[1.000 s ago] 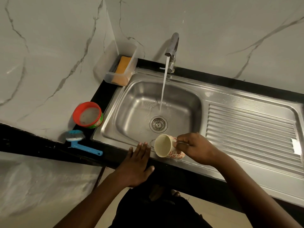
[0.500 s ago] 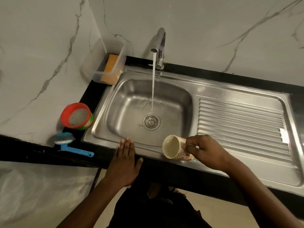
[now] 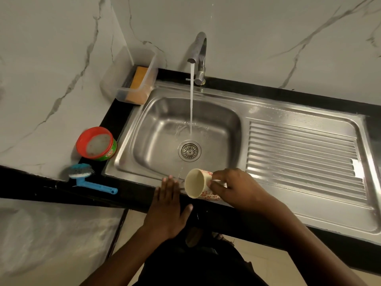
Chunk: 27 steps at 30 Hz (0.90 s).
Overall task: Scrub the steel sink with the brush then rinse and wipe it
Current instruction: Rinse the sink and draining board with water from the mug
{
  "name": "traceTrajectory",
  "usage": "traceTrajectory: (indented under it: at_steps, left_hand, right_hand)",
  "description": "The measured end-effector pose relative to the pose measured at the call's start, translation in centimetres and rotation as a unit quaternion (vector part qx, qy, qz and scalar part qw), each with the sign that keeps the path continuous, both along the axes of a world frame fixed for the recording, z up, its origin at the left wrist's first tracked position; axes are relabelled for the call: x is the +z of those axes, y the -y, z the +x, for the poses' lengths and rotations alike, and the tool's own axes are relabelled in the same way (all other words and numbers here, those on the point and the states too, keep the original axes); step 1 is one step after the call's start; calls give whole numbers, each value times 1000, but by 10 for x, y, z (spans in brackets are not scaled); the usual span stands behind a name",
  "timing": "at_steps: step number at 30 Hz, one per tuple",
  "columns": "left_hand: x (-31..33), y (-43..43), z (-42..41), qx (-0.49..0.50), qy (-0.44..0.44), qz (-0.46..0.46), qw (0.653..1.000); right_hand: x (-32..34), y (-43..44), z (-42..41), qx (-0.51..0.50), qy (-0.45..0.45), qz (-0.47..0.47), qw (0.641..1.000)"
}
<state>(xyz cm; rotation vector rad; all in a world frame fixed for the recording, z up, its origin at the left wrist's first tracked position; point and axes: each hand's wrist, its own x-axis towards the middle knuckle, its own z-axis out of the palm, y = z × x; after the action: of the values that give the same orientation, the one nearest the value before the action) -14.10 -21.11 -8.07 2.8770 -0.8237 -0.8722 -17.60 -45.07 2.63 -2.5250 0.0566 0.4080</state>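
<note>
sink rinse: right hand grips tipped mug, left hand flat, empty on rim; fill under tap stream, pour along walls.

The black worktop carries a steel sink, blue brush, red tub and clear box.

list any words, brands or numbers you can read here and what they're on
"exo": yellowish letters, seen tilted, on the green side of the red-rimmed round tub left of the sink.
Mug in the right hand: red floral pattern only, no text.
Blue brush, tap, clear container: no readable marks.
</note>
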Motion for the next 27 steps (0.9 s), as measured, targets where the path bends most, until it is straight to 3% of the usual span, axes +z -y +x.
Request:
traceTrajectory:
  at_steps: [5, 10, 20, 23, 27]
  left_hand:
    - [2, 21, -11, -95, -23, -35, 995]
    - [4, 27, -11, -128, -11, -18, 991]
    - [-6, 90, -41, -269, -12, -101, 958]
    - [-6, 85, -42, -247, 14, -111, 962]
    - [-5, 63, -32, -140, 52, -62, 987]
  right_hand:
    - [4, 33, -22, -67, -9, 45, 997]
    - [14, 67, -53, -119, -6, 82, 990]
    - [11, 71, -71, -46, -12, -72, 996]
    - [7, 76, -79, -73, -27, -24, 997]
    - [12, 93, -97, -153, -20, 106, 982]
